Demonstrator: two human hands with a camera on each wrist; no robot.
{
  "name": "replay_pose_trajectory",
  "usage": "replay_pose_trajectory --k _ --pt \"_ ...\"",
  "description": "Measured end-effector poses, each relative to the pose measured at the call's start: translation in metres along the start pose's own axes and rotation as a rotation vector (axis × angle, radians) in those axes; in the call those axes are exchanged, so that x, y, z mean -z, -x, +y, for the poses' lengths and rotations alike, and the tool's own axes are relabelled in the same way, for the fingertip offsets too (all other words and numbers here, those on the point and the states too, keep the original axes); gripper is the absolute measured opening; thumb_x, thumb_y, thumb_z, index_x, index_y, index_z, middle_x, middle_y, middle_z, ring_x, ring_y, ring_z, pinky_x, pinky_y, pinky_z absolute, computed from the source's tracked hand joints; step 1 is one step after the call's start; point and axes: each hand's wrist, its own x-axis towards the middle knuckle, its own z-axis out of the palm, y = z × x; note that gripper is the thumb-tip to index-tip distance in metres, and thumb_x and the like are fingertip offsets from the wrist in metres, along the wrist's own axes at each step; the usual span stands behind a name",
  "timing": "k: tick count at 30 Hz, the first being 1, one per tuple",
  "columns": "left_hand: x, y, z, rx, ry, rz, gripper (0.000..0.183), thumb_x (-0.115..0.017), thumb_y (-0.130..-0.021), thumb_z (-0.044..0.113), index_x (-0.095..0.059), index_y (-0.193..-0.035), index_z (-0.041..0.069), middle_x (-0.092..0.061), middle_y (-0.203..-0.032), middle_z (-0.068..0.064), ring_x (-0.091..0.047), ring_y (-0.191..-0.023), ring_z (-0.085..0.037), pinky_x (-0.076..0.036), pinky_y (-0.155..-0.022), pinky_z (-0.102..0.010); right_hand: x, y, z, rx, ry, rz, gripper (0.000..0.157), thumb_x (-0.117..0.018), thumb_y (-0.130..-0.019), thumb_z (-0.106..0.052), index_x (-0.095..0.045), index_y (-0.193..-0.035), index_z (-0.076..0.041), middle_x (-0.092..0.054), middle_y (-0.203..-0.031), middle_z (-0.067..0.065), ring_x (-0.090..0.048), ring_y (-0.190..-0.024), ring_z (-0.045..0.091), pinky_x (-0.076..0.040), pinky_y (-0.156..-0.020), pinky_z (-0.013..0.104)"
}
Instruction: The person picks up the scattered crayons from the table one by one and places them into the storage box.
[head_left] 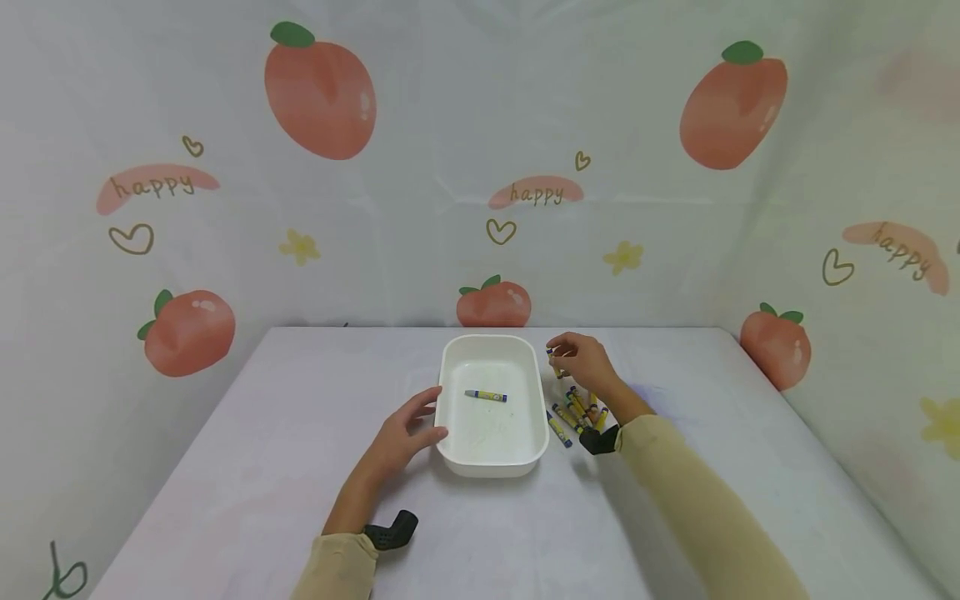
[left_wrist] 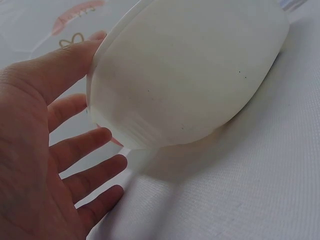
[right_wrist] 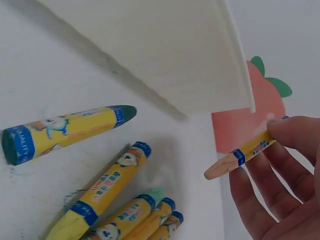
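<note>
A white plastic tray (head_left: 491, 450) stands on the table, and one crayon (head_left: 489, 396) with a greyish tip lies inside it. My left hand (head_left: 401, 433) rests against the tray's left side. In the left wrist view its thumb touches the tray's rim (left_wrist: 95, 65), while the other fingers are spread and nearly straight. Right of the tray's far end, my right hand (head_left: 583, 357) pinches a peach-coloured crayon (right_wrist: 254, 146) in a yellow and blue wrapper between thumb and fingers, above the table. Below that hand lies a loose pile of crayons (head_left: 576, 408), partly hidden by the wrist.
A dark green crayon (right_wrist: 70, 132) lies apart from the pile, beside the tray. A white cloth (head_left: 300, 467) with faint colour smudges covers the table. Behind it hangs a white curtain (head_left: 420, 150) printed with fruit. Each wrist wears a black device (head_left: 393, 531).
</note>
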Motion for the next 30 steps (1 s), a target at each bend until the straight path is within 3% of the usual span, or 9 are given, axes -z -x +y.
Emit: replay_pose_trajectory --k 4,15,30 --pt "0.001 0.000 -0.001 -0.004 -0.003 -0.002 0.064 -0.073 -0.087 0.028 -0.047 -0.145 0.019 -0.046 -0.146 -0.004 -0.047 -0.128 -0.031 -0.038 -0.103 -0.059 0.002 -0.003 -0.005 -0.026 -0.056 0.000 0.025 -0.068 -0.088 -0.004 -0.066 -0.113 -0.002 -0.067 -0.101 0.014 -0.064 -0.091 0.028 -0.058 -0.070 0.036" --pt "0.002 0.002 -0.002 0.012 -0.001 -0.002 0.064 -0.073 -0.086 0.029 -0.048 -0.144 0.021 -0.047 -0.146 -0.001 -0.047 -0.128 -0.030 -0.038 -0.103 -0.058 0.003 -0.015 -0.031 -0.025 -0.213 -0.019 0.029 -0.066 -0.091 -0.003 -0.062 -0.120 0.000 -0.064 -0.103 0.017 -0.063 -0.092 0.031 -0.057 -0.078 0.050" --pt "0.002 0.001 0.002 0.003 0.014 -0.012 0.062 -0.072 -0.087 0.027 -0.047 -0.144 0.019 -0.046 -0.147 -0.003 -0.047 -0.129 -0.030 -0.038 -0.104 -0.056 -0.012 -0.034 -0.061 0.032 -0.188 -0.096 0.023 -0.067 -0.090 -0.003 -0.064 -0.113 0.000 -0.065 -0.105 0.014 -0.063 -0.094 0.027 -0.057 -0.074 0.034"
